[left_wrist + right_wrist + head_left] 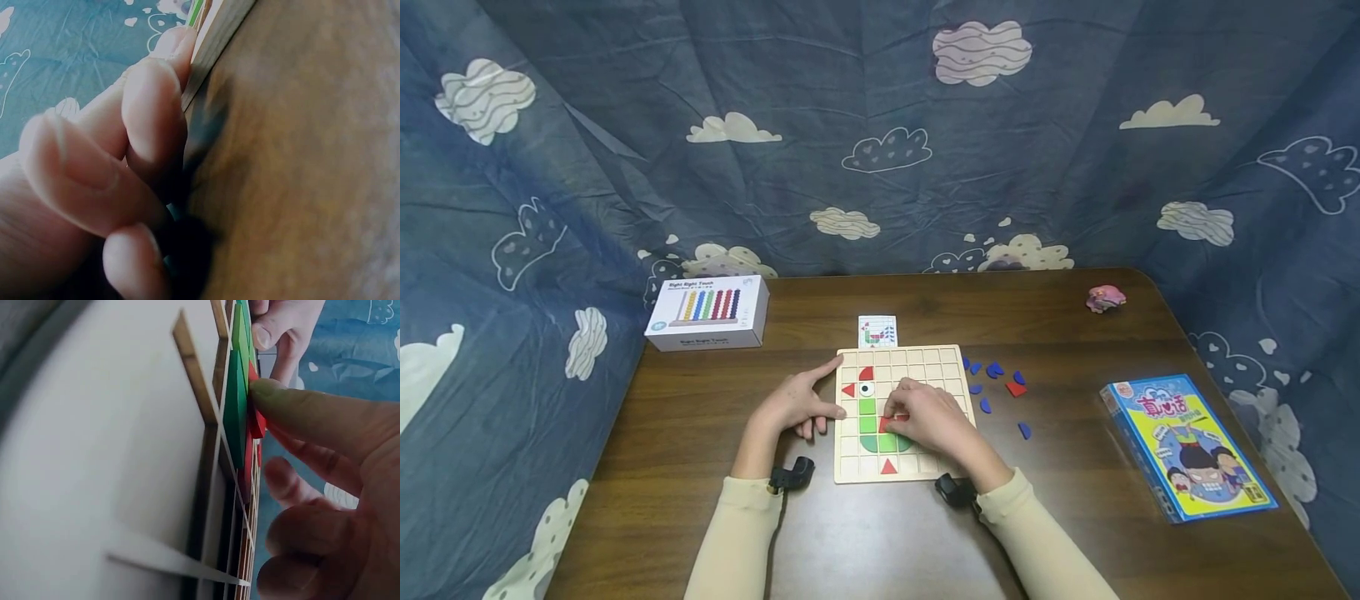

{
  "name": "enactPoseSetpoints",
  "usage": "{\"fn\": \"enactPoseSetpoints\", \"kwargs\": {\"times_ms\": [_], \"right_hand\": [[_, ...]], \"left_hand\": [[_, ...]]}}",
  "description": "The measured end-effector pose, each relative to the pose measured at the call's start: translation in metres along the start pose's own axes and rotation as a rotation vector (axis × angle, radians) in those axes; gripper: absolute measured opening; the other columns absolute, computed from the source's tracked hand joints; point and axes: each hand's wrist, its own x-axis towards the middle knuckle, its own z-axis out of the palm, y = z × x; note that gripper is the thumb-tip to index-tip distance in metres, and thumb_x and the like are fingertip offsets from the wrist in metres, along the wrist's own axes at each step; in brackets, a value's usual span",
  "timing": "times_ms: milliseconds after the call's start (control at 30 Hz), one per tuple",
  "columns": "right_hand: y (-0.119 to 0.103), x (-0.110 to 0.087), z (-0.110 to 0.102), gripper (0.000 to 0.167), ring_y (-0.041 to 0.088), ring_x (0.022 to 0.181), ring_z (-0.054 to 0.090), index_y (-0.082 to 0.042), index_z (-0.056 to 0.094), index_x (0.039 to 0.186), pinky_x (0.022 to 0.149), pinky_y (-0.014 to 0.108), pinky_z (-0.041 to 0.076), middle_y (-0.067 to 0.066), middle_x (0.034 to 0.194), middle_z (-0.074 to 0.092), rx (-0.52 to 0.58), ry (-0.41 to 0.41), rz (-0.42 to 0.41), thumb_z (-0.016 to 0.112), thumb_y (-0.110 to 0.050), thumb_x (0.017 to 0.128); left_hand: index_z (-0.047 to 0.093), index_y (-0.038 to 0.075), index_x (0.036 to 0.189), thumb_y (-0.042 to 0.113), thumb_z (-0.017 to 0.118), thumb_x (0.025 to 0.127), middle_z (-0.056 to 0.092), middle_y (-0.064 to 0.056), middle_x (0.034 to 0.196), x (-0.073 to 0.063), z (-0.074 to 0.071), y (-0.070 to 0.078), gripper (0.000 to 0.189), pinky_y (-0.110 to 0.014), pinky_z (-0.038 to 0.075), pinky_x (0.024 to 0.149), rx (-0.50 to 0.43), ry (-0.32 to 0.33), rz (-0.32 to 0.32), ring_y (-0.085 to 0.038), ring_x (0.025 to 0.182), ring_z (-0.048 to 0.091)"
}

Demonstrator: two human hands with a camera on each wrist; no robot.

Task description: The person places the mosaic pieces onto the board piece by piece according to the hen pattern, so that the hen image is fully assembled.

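Green body laid on the grid board, blue pieces yet to go on

On a dark brown wood-grain surface (700,425) lies a square, pale wooden grid board (941,372), seemingly the work in hand and partly filled. The left hand (797,402) steadies its left edge, thumb and forefinger spread, gripping nothing. The right hand (928,414) reaches over the middle, its fingers pinching a flat red piece (257,422), tilted against the pieces there. Above the board, a small white card (877,331) shows a coloured figure, apparently the pattern.

Set in the grid are bright green square tiles (867,407), dark green rounded corner pieces (868,444), a white tile with a black dot (867,388), a red quarter-round (867,373) and two red triangles (888,467). Another red piece is partly hidden under the right hand.

Left to place, judging by the card, are the small blue rounded pieces (986,406) scattered right of the board; no blue shows on the grid. One loose red piece (1016,389) lies among them.
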Motion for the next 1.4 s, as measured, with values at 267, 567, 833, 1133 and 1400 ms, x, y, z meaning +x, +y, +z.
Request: {"fn": "enactPoseSetpoints", "kwargs": {"times_ms": [267, 567, 833, 1133, 1400], "right_hand": [[0.0, 0.002, -0.001, 0.014, 0.005, 0.064, 0.051, -0.028, 0.073, 0.087, 0.058, 0.024, 0.038, -0.016, 0.071, 0.063, 0.049, 0.003, -0.034, 0.087, -0.023, 0.087], [0.005, 0.003, 0.001, 0.005, -0.001, 0.068, 0.058, -0.031, 0.08, 0.09, 0.069, 0.027, 0.045, -0.02, 0.074, 0.071, 0.161, 0.008, 0.05, 0.085, -0.031, 0.091], [0.004, 0.006, 0.005, 0.016, 0.002, 0.065, 0.054, -0.029, 0.077, 0.078, 0.065, 0.028, 0.045, -0.018, 0.068, 0.065, 0.081, 0.072, 0.064, 0.087, -0.033, 0.088], [0.013, 0.002, 0.0, 0.01, 0.004, 0.066, 0.051, -0.03, 0.083, 0.093, 0.063, 0.026, 0.04, -0.017, 0.068, 0.062, 0.083, -0.036, 0.041, 0.089, -0.035, 0.087], [0.009, 0.003, 0.002, 0.008, 0.003, 0.063, 0.053, -0.032, 0.081, 0.091, 0.059, 0.025, 0.04, -0.018, 0.07, 0.066, 0.033, -0.025, 0.04, 0.083, -0.039, 0.093]], "left_hand": [[0.032, 0.05, 0.164, 0.03, 0.091, 0.086, 0.071, -0.011, 0.062, 0.0, -0.001, 0.001, 0.1, -0.026, 0.051, 0.042, -0.01, -0.001, -0.008, -0.016, 0.042, 0.059], [0.033, 0.049, 0.164, 0.03, 0.091, 0.086, 0.071, -0.012, 0.061, 0.0, -0.001, 0.0, 0.1, -0.028, 0.052, 0.043, 0.0, 0.005, 0.014, -0.016, 0.042, 0.059], [0.033, 0.049, 0.164, 0.03, 0.091, 0.086, 0.071, -0.012, 0.061, 0.001, -0.001, -0.001, 0.099, -0.028, 0.052, 0.043, -0.012, -0.005, 0.016, -0.016, 0.042, 0.059], [0.032, 0.049, 0.164, 0.031, 0.091, 0.085, 0.071, -0.012, 0.062, 0.001, 0.0, 0.001, 0.1, -0.026, 0.051, 0.042, 0.005, -0.004, 0.011, -0.016, 0.042, 0.059], [0.032, 0.047, 0.165, 0.029, 0.091, 0.086, 0.071, -0.013, 0.062, -0.001, 0.001, 0.0, 0.101, -0.026, 0.051, 0.042, -0.004, 0.001, 0.004, -0.016, 0.041, 0.059]]}}
